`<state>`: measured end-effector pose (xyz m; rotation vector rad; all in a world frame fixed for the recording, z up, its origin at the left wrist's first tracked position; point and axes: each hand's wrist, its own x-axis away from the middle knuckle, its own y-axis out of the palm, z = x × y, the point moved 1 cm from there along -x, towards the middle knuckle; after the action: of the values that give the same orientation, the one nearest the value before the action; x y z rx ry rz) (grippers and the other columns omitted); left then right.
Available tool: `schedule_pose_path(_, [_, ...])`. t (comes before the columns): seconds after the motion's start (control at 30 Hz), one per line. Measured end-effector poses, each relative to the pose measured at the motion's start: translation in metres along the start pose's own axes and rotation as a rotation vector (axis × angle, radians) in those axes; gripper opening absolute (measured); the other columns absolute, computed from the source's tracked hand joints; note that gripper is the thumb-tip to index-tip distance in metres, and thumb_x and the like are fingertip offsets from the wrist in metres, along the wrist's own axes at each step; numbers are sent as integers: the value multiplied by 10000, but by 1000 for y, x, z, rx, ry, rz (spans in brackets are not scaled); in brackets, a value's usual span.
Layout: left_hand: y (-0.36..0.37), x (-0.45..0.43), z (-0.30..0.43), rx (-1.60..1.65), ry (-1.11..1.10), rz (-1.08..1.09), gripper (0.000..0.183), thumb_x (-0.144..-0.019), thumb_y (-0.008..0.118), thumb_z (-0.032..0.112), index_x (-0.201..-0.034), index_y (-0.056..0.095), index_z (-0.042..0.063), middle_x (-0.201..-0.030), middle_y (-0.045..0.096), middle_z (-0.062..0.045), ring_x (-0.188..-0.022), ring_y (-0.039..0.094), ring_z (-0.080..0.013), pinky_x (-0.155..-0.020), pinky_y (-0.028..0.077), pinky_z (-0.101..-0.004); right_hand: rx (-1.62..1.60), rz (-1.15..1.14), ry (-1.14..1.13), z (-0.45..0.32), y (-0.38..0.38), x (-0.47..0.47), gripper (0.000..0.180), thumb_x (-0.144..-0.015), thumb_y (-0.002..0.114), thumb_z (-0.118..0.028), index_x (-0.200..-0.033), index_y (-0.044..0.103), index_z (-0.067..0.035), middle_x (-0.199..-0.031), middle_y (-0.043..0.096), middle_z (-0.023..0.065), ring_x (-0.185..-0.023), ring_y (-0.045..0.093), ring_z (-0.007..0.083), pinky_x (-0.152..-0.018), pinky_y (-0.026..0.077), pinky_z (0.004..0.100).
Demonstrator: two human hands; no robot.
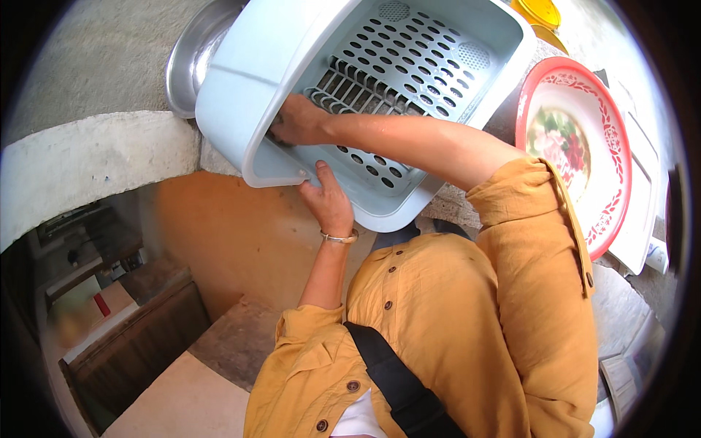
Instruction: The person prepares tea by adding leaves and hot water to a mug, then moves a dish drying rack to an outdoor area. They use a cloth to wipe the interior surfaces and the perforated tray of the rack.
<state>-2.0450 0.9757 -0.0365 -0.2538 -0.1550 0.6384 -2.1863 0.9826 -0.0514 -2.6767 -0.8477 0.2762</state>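
In front of me a light-blue plastic dish drainer (pixel 241 98) stands tipped on its side. Its floor has rows of oval holes, and a slotted plate rack (pixel 361 90) runs across the middle. My left hand (pixel 330 203), with a bracelet at the wrist, grips the drainer's near rim, thumb on the inside. Reaching inside, my right hand (pixel 303 119) presses against the drainer's inner side wall. Something dark shows beneath its fingers; whether the hand holds it is hard to tell, because the fingertips are hidden.
Behind the drainer on the left leans a shiny metal basin (pixel 183 65). To the right is a red-rimmed enamel basin (pixel 610 164) with printed flowers, on a white board (pixel 646 186). Yellow containers (pixel 539 13) stand at the top right. A whitewashed ledge (pixel 104 156) curves along the left.
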Motion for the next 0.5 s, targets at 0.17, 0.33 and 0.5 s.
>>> schedule_pose_path(0.17, [4,0,3,114,27,13,318,-829,507,75,-1074,473,-124,-1055,549,-186,-938,489,-241,-881,374,-359,269,-582,317,-4,-28,19,335,-711,561,-95,-1035,628,-39,-1047,600,207,-1023,573,348,-850,483,398])
schedule_pose_path(0.33, [-2,-9,-31,226,11,-20,441,-743,505,-33,-1176,421,-36,-1111,508,-98,-966,474,-197,-929,352,-306,531,-726,55,-32,-76,74,415,-735,647,-132,-1143,601,-71,-1214,514,240,-1076,543,360,-848,473,403])
schedule_pose_path(0.5, [-2,-7,-9,373,-37,14,513,-706,495,-63,-1209,400,-26,-1156,485,-86,-1012,480,-193,-930,357,-295,933,-354,230,-52,-122,105,647,-742,721,-318,-1305,468,-126,-1334,402,220,-1221,405,419,-1008,370,499])
